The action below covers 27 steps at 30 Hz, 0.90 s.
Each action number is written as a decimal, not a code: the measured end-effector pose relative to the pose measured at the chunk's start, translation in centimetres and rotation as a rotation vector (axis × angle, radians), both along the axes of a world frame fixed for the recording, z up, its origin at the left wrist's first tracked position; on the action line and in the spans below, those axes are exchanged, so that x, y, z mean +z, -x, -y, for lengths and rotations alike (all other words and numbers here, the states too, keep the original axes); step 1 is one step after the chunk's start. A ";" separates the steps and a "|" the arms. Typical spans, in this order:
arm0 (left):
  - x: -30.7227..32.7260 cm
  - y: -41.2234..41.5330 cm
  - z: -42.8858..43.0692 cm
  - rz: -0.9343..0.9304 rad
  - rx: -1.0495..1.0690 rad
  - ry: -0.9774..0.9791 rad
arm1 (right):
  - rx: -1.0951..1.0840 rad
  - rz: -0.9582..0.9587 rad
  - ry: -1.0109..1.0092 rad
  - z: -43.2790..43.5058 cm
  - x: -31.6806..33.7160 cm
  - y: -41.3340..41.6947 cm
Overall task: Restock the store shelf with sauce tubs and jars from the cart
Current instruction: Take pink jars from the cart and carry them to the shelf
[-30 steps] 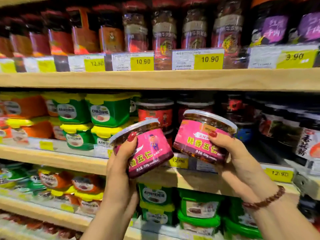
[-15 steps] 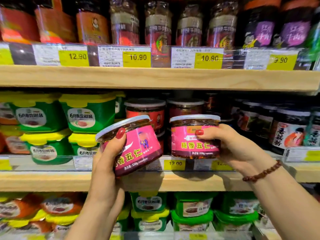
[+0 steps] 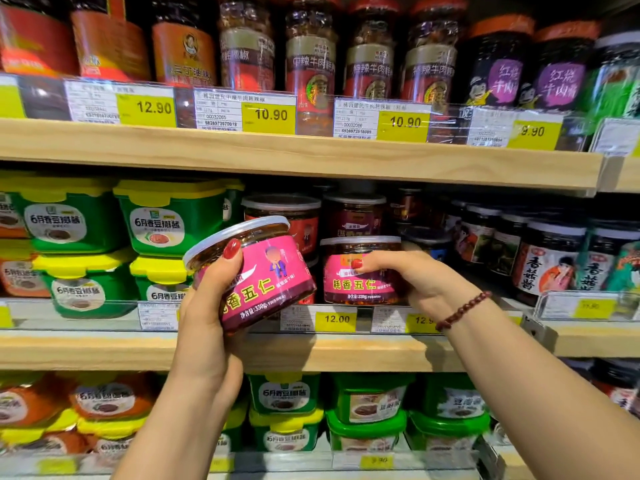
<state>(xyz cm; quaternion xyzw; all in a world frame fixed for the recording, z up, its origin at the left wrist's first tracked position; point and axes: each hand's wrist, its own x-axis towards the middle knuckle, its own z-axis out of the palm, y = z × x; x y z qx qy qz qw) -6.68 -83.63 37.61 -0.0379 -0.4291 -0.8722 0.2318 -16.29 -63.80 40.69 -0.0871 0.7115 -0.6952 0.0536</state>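
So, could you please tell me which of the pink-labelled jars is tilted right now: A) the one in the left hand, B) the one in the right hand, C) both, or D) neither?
A: the left jar, gripped by the left hand, leans with its lid up and to the left, while the right hand holds the right jar upright at the middle shelf.

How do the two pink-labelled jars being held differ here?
The left-hand jar is tilted, its lid leaning left; the right-hand jar stands upright. The left-hand jar is held out in front of the middle shelf; the right-hand jar is set back on it. Both carry the same pink label and clear lid.
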 end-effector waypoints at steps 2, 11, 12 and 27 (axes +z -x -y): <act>0.1 -0.2 0.0 -0.006 0.003 0.011 | -0.009 0.057 -0.009 0.1 -0.2 0.8; -0.1 -0.3 0.7 -0.014 0.011 -0.001 | 0.101 0.118 -0.126 -0.5 -0.5 2.9; -0.1 -0.4 0.7 -0.015 0.008 0.004 | 0.110 0.114 -0.150 -0.6 -0.4 3.0; -0.8 -0.2 0.8 -0.014 -0.037 0.049 | 0.241 0.183 -0.438 -2.4 -0.4 2.7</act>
